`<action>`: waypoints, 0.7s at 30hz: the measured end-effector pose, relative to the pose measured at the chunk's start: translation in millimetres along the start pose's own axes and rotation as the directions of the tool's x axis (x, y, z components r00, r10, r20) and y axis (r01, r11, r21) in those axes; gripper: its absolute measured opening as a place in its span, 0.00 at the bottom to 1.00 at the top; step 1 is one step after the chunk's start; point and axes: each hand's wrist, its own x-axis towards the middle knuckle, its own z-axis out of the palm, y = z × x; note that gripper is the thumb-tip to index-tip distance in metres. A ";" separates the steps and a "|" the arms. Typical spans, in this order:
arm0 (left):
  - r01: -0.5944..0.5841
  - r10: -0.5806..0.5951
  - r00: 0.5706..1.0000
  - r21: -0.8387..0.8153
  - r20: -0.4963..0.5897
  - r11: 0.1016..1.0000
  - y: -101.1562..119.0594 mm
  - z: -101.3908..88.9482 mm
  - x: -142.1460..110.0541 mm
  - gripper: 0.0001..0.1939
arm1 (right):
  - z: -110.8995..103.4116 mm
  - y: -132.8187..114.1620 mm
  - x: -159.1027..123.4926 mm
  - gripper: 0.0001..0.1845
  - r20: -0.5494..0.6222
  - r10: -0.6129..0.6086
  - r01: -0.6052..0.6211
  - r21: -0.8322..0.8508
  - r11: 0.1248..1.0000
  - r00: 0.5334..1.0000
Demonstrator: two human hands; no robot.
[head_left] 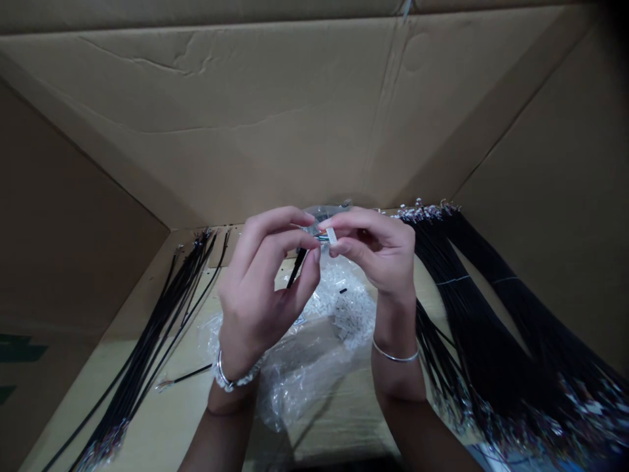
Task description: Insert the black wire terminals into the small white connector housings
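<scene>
Left hand pinching a thin black cable; right hand pinching a small white plastic connector, above a clear plastic bag of white connectors, between tan cardboard walls.

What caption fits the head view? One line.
Left hand holds black cable, right hand white plastic connector, above a clear plastic bag.

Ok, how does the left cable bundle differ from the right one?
The left bundle is far smaller than the right bundle. The left bundle's strands lie loosely spread, while the right bundle's lie dense and wide. The right bundle shows thin white ties; the left bundle shows none. Both are black cables with multicoloured ends.
</scene>
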 end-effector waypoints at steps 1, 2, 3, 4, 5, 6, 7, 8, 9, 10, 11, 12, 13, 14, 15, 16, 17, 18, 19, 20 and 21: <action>0.006 -0.006 1.000 -0.006 -0.002 1.000 0.2 0.1 -0.1 0.06 | -0.3 0.4 -0.1 0.13 0.003 0.005 -0.005 0.007 1.000 1.000; 0.010 -0.010 1.000 -0.011 -0.001 1.000 0.3 0.0 -0.1 0.06 | -0.5 0.8 -0.1 0.13 0.004 0.007 -0.007 0.017 1.000 1.000; 0.011 -0.011 1.000 -0.014 0.003 1.000 0.2 -0.2 -0.1 0.06 | -0.6 1.3 -0.2 0.13 0.005 0.008 -0.008 0.028 1.000 1.000; 0.012 -0.011 1.000 -0.014 0.012 1.000 0.1 -0.7 0.0 0.06 | -0.6 1.9 -0.2 0.14 0.004 0.008 -0.008 0.040 0.999 1.000; 0.009 -0.008 1.000 -0.014 0.020 1.000 -0.2 -1.2 0.0 0.06 | -0.5 2.4 -0.3 0.14 0.002 0.008 -0.008 0.050 0.999 1.000; 0.004 -0.003 1.000 -0.011 0.029 1.000 -0.6 -1.7 0.1 0.06 | -0.5 3.0 -0.4 0.14 0.000 0.007 -0.007 0.055 0.998 1.000; 0.001 -0.001 0.999 -0.005 0.036 1.000 -0.9 -2.2 0.1 0.06 | -0.4 3.5 -0.5 0.14 -0.003 0.004 -0.004 0.057 0.998 1.000; 0.000 0.000 0.999 0.000 0.043 1.000 -1.1 -2.6 0.0 0.06 | -0.2 4.1 -0.5 0.13 -0.005 0.001 -0.001 0.057 0.998 1.000; 0.000 0.000 0.999 0.004 0.045 1.000 -1.3 -2.8 0.0 0.05 | -0.1 4.6 -0.6 0.13 -0.006 0.000 0.001 0.058 0.998 1.000; 0.001 -0.001 0.999 0.007 0.045 1.000 -1.2 -3.0 -0.1 0.05 | 0.0 5.1 -0.5 0.13 -0.007 -0.003 0.003 0.061 0.998 1.000; 0.004 -0.005 0.999 0.010 0.041 1.000 -1.1 -3.1 -0.2 0.05 | 0.1 5.7 -0.5 0.13 -0.006 -0.007 0.008 0.065 0.998 1.000; 0.008 -0.009 0.999 0.012 0.037 1.000 -0.8 -3.1 -0.4 0.05 | 0.3 6.3 -0.4 0.12 -0.008 -0.015 0.016 0.072 0.997 1.000; 0.012 -0.012 0.999 0.014 0.036 1.000 -0.4 -3.1 -0.5 0.06 | 0.4 6.8 -0.3 0.12 -0.011 -0.021 0.022 0.079 0.997 1.000; 0.014 -0.015 0.999 0.015 0.036 1.000 0.0 -3.2 -0.6 0.06 | 0.6 7.4 -0.2 0.12 -0.013 -0.025 0.026 0.085 0.996 1.000; 0.019 -0.020 0.999 0.017 0.039 1.000 0.3 -3.3 -0.7 0.07 | 0.8 7.9 -0.1 0.12 -0.015 -0.029 0.031 0.092 0.995 0.999; 0.020 -0.021 0.999 0.018 0.044 1.000 0.4 -3.4 -0.7 0.07 | 1.0 8.4 0.0 0.13 -0.017 -0.031 0.033 0.101 0.994 0.999; 0.017 -0.018 0.999 0.017 0.046 1.000 0.4 -3.4 -0.8 0.07 | 1.3 8.7 0.1 0.13 -0.016 -0.030 0.032 0.112 0.993 0.999; 0.015 -0.015 0.999 0.015 0.048 1.000 0.2 -3.5 -0.8 0.07 | 1.5 9.0 0.2 0.13 -0.015 -0.026 0.028 0.122 0.992 1.000; 0.009 -0.009 0.999 0.010 0.046 1.000 0.0 -3.6 -0.8 0.07 | 1.7 9.3 0.3 0.13 -0.013 -0.023 0.024 0.127 0.992 1.000; 0.003 -0.003 0.999 0.006 0.046 1.000 -0.3 -3.6 -0.7 0.07 | 1.9 9.5 0.3 0.12 -0.014 -0.023 0.025 0.131 0.991 1.000; -0.001 0.000 0.999 0.002 0.047 1.000 -0.6 -3.6 -0.7 0.07 | 2.1 9.7 0.4 0.12 -0.015 -0.024 0.025 0.130 0.991 1.000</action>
